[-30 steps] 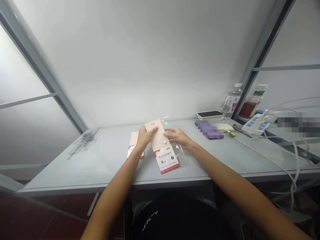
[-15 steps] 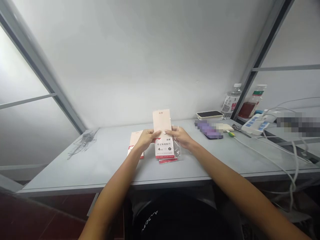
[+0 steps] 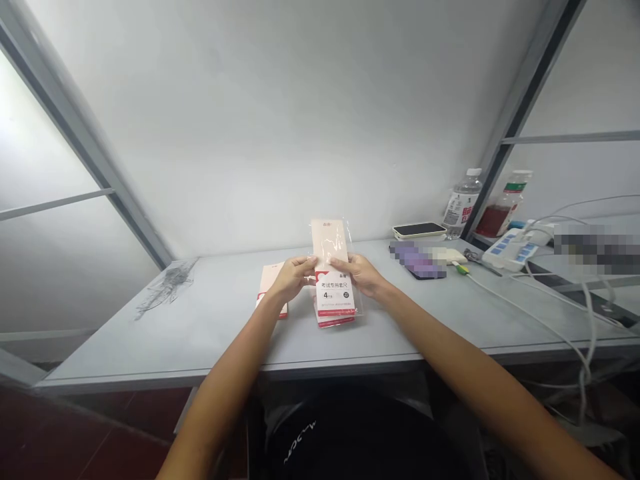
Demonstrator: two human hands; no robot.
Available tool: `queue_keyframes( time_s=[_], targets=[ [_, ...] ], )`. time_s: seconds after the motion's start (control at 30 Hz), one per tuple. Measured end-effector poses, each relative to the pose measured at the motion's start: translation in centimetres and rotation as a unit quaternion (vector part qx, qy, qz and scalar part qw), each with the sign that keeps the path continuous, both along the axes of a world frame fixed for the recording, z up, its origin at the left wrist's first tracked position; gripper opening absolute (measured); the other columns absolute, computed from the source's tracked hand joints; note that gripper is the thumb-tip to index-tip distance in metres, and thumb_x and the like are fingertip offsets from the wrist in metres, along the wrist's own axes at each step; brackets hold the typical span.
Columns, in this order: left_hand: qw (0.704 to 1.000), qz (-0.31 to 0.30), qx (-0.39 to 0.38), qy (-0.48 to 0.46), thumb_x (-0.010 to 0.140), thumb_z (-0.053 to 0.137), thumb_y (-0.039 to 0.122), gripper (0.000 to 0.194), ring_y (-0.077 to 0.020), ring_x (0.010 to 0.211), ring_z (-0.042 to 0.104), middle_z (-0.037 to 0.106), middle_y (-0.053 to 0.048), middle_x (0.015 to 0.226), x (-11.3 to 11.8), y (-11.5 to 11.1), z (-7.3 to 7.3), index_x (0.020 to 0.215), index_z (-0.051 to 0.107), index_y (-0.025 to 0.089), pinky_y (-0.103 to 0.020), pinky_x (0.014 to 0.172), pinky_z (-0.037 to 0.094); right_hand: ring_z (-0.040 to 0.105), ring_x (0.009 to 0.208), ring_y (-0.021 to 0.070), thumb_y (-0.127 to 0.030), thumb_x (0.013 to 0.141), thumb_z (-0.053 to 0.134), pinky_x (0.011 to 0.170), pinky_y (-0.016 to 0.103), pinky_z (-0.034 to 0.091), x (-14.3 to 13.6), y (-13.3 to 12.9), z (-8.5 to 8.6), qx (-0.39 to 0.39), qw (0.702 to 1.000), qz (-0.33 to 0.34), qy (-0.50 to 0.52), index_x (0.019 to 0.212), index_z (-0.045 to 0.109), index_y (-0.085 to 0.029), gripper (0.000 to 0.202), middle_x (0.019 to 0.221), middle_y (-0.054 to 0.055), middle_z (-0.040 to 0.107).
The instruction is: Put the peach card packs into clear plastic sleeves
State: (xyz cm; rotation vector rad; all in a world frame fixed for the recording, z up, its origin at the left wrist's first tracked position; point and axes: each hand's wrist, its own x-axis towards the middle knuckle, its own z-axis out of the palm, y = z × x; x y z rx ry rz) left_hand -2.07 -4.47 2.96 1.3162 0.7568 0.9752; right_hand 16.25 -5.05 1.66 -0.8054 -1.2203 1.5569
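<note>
Between both hands, a pale pink and white packet (image 3: 334,287) with a red bottom band stands nearly upright in a clear plastic sleeve. My left hand (image 3: 294,277) pinches its left edge. On the right edge, my right hand (image 3: 364,273) has its thumb over the front, fingers behind. Below and behind the held packet, the red-banded end of another packet (image 3: 337,323) shows on the desk. One more pink packet (image 3: 271,275) lies to the left, partly covered by my left hand and forearm.
The grey desk (image 3: 150,340) meets a white wall. At the right are a phone (image 3: 419,230), a blurred purple item (image 3: 419,260), a clear bottle (image 3: 463,205), a bottle of red liquid (image 3: 501,208), a power strip (image 3: 511,249) and cables. Dark scribbles mark the left side.
The held packet has shifted slightly right, and the clear sleeve now surrounds it instead of hanging out at its right side. Both hands still grip it, my left hand slightly further right.
</note>
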Motion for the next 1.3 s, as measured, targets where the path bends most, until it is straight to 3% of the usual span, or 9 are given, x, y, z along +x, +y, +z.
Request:
queue_keyframes(
  time_s=[0.13,0.3,0.4,0.53,0.63,0.87,1.0,1.2,1.3],
  targets=[
    [0.999,-0.026,-0.021,0.013,0.062,0.074,0.039,0.032,-0.0132,0.065,0.060,0.062,-0.005,0.070,-0.1,0.0,-0.1,0.070,0.058,0.011,-0.027,0.059,0.047,0.065,0.072,0.0205,-0.033,0.066,0.075,0.064,0.032,0.053,-0.1,-0.5,0.3,0.003,0.998,0.059,0.010,0.094,0.065,-0.012,0.036,0.085,0.009,0.070],
    [0.998,-0.003,0.002,0.056,0.057,0.076,0.040,0.039,-0.0104,0.053,0.055,0.055,0.000,0.056,0.0,0.0,-0.1,0.056,0.046,0.014,-0.024,0.052,0.045,0.065,0.070,0.0209,-0.032,0.063,0.076,0.063,0.031,0.052,-0.1,-0.6,0.4,0.017,0.998,0.064,0.008,0.091,0.066,-0.011,0.037,0.082,0.010,0.070],
    [0.991,0.060,0.055,0.106,0.062,0.070,0.047,0.041,-0.0110,0.052,0.055,0.055,0.000,0.055,0.2,-0.1,-0.1,0.058,0.045,0.015,-0.024,0.049,0.045,0.065,0.071,0.0204,-0.036,0.067,0.072,0.064,0.031,0.051,-0.1,-0.5,0.2,0.023,0.999,0.043,-0.008,0.092,0.066,-0.012,0.035,0.083,0.010,0.070],
    [0.953,0.182,0.129,0.206,0.069,0.061,0.053,0.040,-0.0107,0.046,0.054,0.055,0.000,0.055,0.3,-0.2,-0.6,0.062,0.046,0.016,-0.022,0.044,0.042,0.065,0.078,0.0211,-0.036,0.069,0.070,0.068,0.031,0.051,-0.3,-0.1,-0.3,0.060,0.994,-0.018,-0.086,0.094,0.065,-0.013,0.035,0.090,0.009,0.070],
    [0.934,0.218,0.167,0.228,0.071,0.059,0.053,0.039,-0.0094,0.044,0.053,0.054,0.001,0.057,0.4,-0.3,-0.8,0.066,0.045,0.017,-0.021,0.043,0.040,0.065,0.082,0.0226,-0.037,0.069,0.069,0.069,0.032,0.051,-0.4,0.1,-0.7,0.075,0.989,-0.050,-0.119,0.095,0.065,-0.013,0.035,0.094,0.010,0.069],
    [0.988,0.095,0.117,0.031,0.079,0.047,0.055,0.040,-0.0124,0.072,0.059,0.057,-0.004,0.079,0.8,-0.4,-0.2,0.073,0.050,0.015,-0.024,0.061,0.048,0.065,0.080,0.0223,-0.038,0.070,0.068,0.068,0.032,0.051,-0.3,0.1,-0.5,0.087,0.989,-0.048,-0.108,0.095,0.066,-0.014,0.035,0.092,0.009,0.070],
    [0.992,0.086,0.095,0.018,0.070,0.064,0.046,0.033,-0.0086,0.060,0.053,0.053,0.002,0.066,1.1,-0.2,-0.8,0.072,0.048,0.016,-0.023,0.058,0.045,0.065,0.074,0.0216,-0.038,0.068,0.069,0.064,0.031,0.050,-0.5,-0.3,-0.4,0.084,0.990,-0.030,-0.104,0.088,0.067,-0.013,0.032,0.084,0.008,0.070],
    [0.993,0.112,0.030,-0.011,0.070,0.067,0.043,0.048,-0.0091,0.057,0.055,0.060,0.002,0.074,1.2,0.0,-1.3,0.106,0.044,0.023,-0.025,0.058,0.045,0.065,0.076,0.0221,-0.038,0.069,0.068,0.067,0.033,0.050,-0.5,-0.5,-0.3,0.110,0.991,-0.016,-0.075,0.093,0.066,-0.014,0.034,0.088,0.008,0.069],
    [0.996,0.080,0.030,0.015,0.073,0.062,0.049,0.039,-0.0092,0.058,0.055,0.060,0.000,0.074,1.3,-0.2,-1.1,0.096,0.053,0.018,-0.024,0.057,0.044,0.065,0.075,0.0218,-0.040,0.069,0.068,0.065,0.033,0.050,-0.5,-0.6,-0.1,0.113,0.990,-0.026,-0.080,0.091,0.065,-0.013,0.034,0.086,0.008,0.069]
  ],
)
